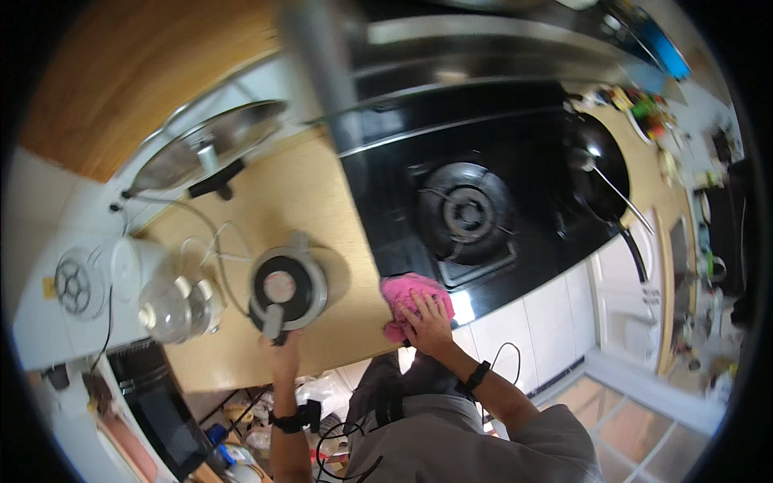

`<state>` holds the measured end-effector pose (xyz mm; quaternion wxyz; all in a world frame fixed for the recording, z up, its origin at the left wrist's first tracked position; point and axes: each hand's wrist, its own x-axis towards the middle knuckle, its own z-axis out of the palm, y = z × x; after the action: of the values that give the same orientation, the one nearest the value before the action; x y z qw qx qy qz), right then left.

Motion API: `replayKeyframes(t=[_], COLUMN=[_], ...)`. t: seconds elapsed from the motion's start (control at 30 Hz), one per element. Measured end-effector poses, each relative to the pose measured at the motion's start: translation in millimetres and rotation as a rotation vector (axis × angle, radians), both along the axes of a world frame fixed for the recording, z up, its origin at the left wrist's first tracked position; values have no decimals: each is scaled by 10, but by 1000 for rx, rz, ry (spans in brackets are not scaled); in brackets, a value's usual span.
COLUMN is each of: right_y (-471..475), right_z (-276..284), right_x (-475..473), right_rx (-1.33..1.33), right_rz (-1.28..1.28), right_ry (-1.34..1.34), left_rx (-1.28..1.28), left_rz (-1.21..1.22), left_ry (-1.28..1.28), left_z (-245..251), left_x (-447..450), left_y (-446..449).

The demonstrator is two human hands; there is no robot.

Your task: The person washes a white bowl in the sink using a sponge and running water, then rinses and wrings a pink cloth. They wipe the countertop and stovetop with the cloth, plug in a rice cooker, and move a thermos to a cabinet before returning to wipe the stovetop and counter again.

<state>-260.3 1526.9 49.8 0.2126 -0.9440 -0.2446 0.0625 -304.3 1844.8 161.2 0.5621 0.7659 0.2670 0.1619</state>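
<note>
My right hand [430, 320] presses on a crumpled pink cloth [416, 296] at the front left corner of the black gas stove [386, 229]. The cloth lies across the edge between the stove and the wooden countertop [338, 356]. On the countertop stands a round appliance with a black lid [284, 290], seen from above. At its handle is my left hand [285, 353]; its fingers are partly hidden by the handle. The round burner [468, 212] is uncovered.
A black wok [598, 139] with a metal ladle [622, 199] sits at the stove's right. A large lid with a black handle [216, 181] leans at the back left. Clear jars [166, 311] and cables [211, 226] are left of the appliance. Below are a dark oven [160, 404] and bags [323, 395].
</note>
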Motion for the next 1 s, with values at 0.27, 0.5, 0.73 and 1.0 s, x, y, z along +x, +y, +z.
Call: replayKeyframes(t=[0.27, 0.5, 0.73, 1.0], right_y=[-2055, -2519, -2385, -1632], right_z=[-153, -297, -335, -346], right_x=[424, 1327, 2962, 4670], right_rx=[-167, -207, -77, -7], right_rz=[-510, -682, -263, -219], right_ry=[-274, -69, -120, -190], left_rx=[31, -45, -217, -314], left_rz=[115, 120, 169, 426], left_ry=[58, -8, -179, -236], left_z=[-138, -277, -52, 129], left_x=[-73, -211, -147, -151], left_y=[110, 208, -449, -1409])
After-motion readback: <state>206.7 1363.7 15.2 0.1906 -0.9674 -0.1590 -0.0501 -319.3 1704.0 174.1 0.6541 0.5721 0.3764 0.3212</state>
